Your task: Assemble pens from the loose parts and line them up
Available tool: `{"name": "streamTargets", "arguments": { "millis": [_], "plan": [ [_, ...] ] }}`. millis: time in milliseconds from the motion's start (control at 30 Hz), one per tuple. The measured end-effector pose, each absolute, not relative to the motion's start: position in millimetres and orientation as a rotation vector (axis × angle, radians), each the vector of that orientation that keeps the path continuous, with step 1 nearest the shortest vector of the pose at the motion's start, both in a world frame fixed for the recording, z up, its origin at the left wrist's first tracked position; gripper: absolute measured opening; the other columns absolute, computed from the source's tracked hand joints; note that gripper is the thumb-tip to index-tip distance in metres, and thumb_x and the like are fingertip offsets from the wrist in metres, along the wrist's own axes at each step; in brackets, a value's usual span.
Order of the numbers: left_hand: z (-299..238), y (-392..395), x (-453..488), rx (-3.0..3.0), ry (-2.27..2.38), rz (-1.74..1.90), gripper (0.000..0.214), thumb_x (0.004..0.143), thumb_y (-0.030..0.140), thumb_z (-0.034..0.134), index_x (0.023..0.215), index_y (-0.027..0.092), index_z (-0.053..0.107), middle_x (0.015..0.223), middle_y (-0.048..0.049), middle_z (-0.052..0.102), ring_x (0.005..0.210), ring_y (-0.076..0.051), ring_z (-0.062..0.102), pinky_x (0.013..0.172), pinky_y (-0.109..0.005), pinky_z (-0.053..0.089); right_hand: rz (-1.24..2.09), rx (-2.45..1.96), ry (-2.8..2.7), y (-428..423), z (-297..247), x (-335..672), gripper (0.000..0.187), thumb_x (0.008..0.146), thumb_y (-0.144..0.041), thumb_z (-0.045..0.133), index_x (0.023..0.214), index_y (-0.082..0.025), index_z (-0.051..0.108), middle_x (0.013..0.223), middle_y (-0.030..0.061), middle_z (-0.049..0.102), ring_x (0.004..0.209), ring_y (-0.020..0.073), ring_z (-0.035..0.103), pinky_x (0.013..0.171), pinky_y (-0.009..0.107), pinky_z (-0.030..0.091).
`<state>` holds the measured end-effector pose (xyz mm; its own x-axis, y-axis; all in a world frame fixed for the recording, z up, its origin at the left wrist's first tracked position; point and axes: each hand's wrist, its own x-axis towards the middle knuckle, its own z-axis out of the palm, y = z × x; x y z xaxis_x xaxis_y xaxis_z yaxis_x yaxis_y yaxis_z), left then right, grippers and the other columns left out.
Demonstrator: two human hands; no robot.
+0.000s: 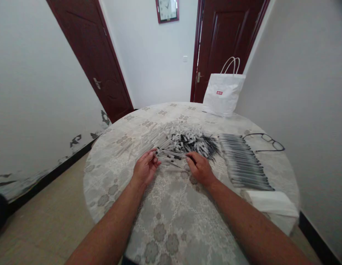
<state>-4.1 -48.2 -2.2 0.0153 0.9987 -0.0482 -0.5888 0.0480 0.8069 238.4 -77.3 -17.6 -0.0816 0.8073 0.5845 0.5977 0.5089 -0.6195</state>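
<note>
My left hand (145, 167) is closed in a pinch at the front of a heap of pen parts, with a thin pen piece with a dark end at its fingertips. Opposite it, my right hand (200, 167) has thumb and fingers pressed together. A slender translucent pen (174, 152) spans the space between the two hands; its right end meets the right fingertips. Behind lie clear pen barrels (151, 140), white caps (184, 129) and dark refills (212, 145). A few loose pieces with black parts lie just below the hands. Small details at the fingertips are blurred.
Finished-looking pens (244, 162) lie in a neat row on the right. Beyond them are eyeglasses (270, 142), and nearer is a white tissue pack (273, 202). A white paper bag (223, 94) stands at the back of the round, cloth-covered table (165, 235).
</note>
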Motion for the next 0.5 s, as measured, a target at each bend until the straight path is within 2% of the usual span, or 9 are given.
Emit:
{"name": "streamTargets", "arguments": {
  "millis": [300,500],
  "plan": [
    [-1.0,-53.0,-8.9,0.785,0.742,1.344,0.026,0.074,0.021,0.076,0.098,0.013,0.069,0.063,0.0036,0.050,0.059,-0.008,0.051,0.064,-0.026,0.056,0.196,-1.159,-1.888,-79.1,-20.2,235.6,0.021,0.096,-0.027,0.050,0.107,-0.020,0.066,0.100,0.0076,0.072,0.093,0.0208,0.068,0.086,0.032,0.051],
    [-1.8,-54.3,-7.3,0.817,0.772,1.294,0.027,0.074,0.023,0.078,0.098,0.013,0.070,0.062,0.0033,0.053,0.058,-0.008,0.052,0.067,-0.027,0.057,0.176,-1.148,-1.938,-80.0,-19.7,233.9,0.020,0.097,-0.027,0.049,0.106,-0.019,0.065,0.099,0.0076,0.072,0.093,0.0204,0.068,0.087,0.032,0.051]
  ]
}}
